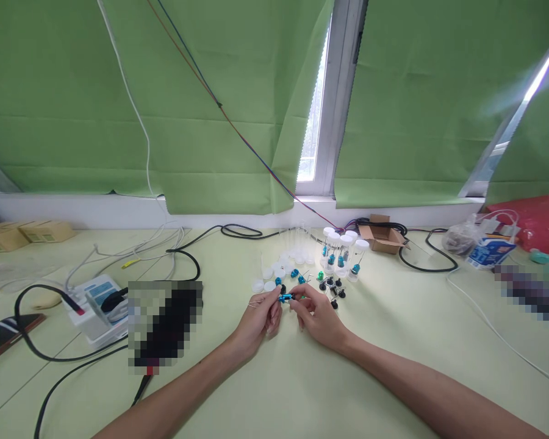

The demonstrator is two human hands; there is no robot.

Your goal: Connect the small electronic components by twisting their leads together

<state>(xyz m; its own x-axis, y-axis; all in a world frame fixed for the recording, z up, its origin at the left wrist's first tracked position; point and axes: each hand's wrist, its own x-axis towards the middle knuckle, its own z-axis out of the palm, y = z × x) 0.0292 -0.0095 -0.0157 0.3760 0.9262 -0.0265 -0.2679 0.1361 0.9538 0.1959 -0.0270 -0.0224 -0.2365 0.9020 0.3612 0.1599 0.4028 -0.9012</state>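
Note:
My left hand (261,314) is closed, with thumb and fingers around a small shiny blue part (284,298). Thin metal prongs (255,303) stick out on the left side of that hand. At the blue part's right end, the fingertips of my right hand (318,314) pinch a small black piece, partly hidden by the fingers. Just beyond my hands lie loose blue parts (301,279), a green part (320,275) and several black parts with metal pins (334,303). White round caps (269,285) are gathered behind my left hand.
Several clear tubes with white lids (354,261) stand upright behind the loose parts, blue pieces inside. Clear tubes (302,241) stand farther left. An opened cardboard box (382,236) is at the back. Cables and a white power strip (98,311) occupy the left; a red bag (542,222) lies right.

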